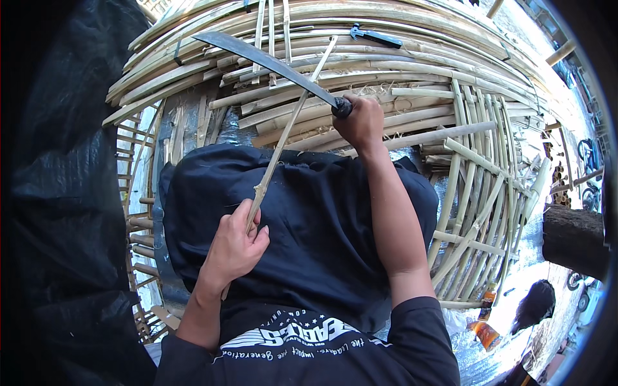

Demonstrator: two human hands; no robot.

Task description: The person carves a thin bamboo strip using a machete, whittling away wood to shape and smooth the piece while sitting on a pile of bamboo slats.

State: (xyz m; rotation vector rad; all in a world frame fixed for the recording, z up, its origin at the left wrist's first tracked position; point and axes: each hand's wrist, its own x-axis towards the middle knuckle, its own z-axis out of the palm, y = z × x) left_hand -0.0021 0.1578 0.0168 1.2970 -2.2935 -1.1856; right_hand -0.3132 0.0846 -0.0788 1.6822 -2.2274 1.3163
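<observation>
My left hand (237, 246) is closed round the lower part of a narrow bamboo strip (282, 143), which slants up and away over my lap. A knob-like node shows on the strip just beyond my fingers. In my right hand (362, 122) is the dark handle of a machete (270, 62), with its long curved blade pointing to the far left. The blade crosses the strip near its far end; whether the edge touches it I cannot tell. A dark cloth (309, 199) covers my lap and legs.
Split bamboo poles (309, 109) lie piled ahead of my knees, with a hammer (376, 36) on top. To the right is a bamboo lattice (476, 186), with a bottle (487, 305) and an orange packet (485, 335) nearer me. A black sheet (71, 193) hangs at left.
</observation>
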